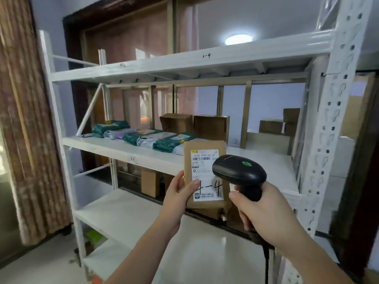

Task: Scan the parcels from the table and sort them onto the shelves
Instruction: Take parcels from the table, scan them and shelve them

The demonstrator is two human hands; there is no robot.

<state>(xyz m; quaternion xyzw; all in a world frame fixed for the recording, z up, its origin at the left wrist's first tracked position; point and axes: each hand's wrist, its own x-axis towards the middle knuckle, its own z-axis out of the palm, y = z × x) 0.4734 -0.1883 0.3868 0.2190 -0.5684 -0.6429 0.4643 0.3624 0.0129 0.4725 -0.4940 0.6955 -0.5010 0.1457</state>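
Left hand [180, 191] holding a brown parcel [205, 175] upright, right hand [264, 210] gripping a black scanner [239, 173] just beside its label, white shelves [131, 149] behind

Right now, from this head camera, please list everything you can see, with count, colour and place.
shelving rack: one, white, filling the view
poly mailers: about five, green and pale, in a row on the middle shelf
cardboard boxes: two, brown, behind the mailers
lower box: one, brown, behind the rack below
held parcel: one, brown, white label marked 4-4, centre
barcode scanner: one, black, aimed at the label
ceiling lamp: one, white, lit
curtain: brown, left
hands: left hand holds the parcel; right hand grips the scanner
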